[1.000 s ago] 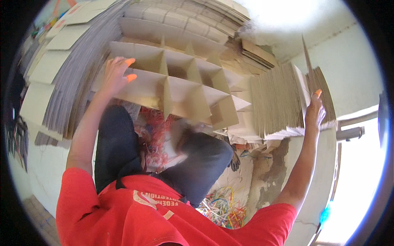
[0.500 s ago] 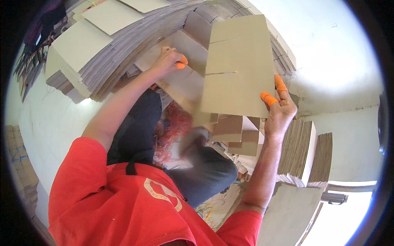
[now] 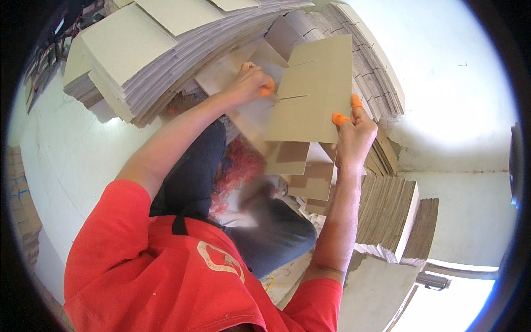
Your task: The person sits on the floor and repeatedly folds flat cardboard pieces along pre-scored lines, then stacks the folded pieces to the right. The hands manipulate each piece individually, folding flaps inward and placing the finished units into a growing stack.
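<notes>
In front of the knees, a flat slotted cardboard sheet [image 3: 323, 83] hangs over the cardboard partition [image 3: 291, 160], and I follow it through the head camera. Its two slits run in from the left edge. The right hand [image 3: 358, 138] grasps the lower right edge, with orange finger covers [image 3: 341, 119] on the sheet's face. The left hand [image 3: 250, 86] is curled just beside the sheet's left edge, over the partition's far side; I cannot tell whether its fingers pinch a panel or only rest there. Below the sheet, the partition's upright panels show partly.

I judge the step in hand to be bringing this sheet up to the partition. As I read it, the next move calls for lining the slits up with the crossing panels and keeping the sheet square while the left hand steadies the partition.

Farther out I see a leaning cardboard stack [image 3: 130, 47] at upper left, a bundle of upright sheets [image 3: 384, 213] at right, red strands [image 3: 238, 166] between the dark trousers [image 3: 271, 232], and a pale wall [image 3: 459, 138].
</notes>
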The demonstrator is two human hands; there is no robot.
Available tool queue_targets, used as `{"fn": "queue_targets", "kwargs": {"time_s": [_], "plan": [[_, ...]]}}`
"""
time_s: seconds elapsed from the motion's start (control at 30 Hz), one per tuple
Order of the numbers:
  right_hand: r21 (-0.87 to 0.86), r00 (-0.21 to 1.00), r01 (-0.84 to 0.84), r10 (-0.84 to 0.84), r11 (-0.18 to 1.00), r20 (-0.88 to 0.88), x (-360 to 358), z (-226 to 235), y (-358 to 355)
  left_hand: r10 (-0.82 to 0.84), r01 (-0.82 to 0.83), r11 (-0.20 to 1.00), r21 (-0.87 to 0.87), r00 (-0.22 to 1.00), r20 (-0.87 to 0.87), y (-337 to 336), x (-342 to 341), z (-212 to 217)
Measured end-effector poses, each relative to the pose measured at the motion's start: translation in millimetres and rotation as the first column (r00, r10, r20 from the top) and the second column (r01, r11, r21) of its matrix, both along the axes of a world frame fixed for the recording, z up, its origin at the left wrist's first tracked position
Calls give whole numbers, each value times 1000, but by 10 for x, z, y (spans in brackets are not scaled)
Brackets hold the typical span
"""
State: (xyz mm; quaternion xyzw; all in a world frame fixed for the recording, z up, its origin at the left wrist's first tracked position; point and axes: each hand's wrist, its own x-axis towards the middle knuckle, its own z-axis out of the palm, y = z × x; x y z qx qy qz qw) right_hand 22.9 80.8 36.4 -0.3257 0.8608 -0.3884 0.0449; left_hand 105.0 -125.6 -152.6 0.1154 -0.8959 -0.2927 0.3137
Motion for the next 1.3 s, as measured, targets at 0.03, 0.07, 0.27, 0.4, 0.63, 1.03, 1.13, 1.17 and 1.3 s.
{"fn": "queue_targets", "kwargs": {"time_s": [0.03,0.07,0.27,0.4,0.63,1.03,1.13,1.17,1.3], "plan": [[22,999,-3,4,1000,-49,-2,1,-21,-3,3,1000,5,1000,4,-12,-2,15],[-24,989,-49,45,999,-140,-41,-98,-34,-5,5,1000,10,1000,9,-17,-2,27],[-33,957,-183,170,983,-235,-25,-583,-196,30,-30,1000,-7,999,34,4,-4,48],[96,950,-183,201,978,-240,-109,-1019,-243,40,-40,999,-28,999,-1,18,-34,25],[314,862,-398,468,862,-194,50,-1435,-372,77,-78,993,-84,997,-23,-18,-139,-32],[242,776,346,-132,906,-617,-1364,-1059,285,-123,155,960,-234,982,146,61,19,321],[366,793,456,-185,811,-580,-2273,-1434,1141,-230,282,935,-213,944,238,108,-310,420],[466,852,453,-215,760,-477,-2348,-1451,1277,-239,296,932,-209,936,260,106,-397,421],[464,998,-57,59,884,10,-1687,-1267,991,-229,285,927,-243,945,233,-178,-749,255]]}}
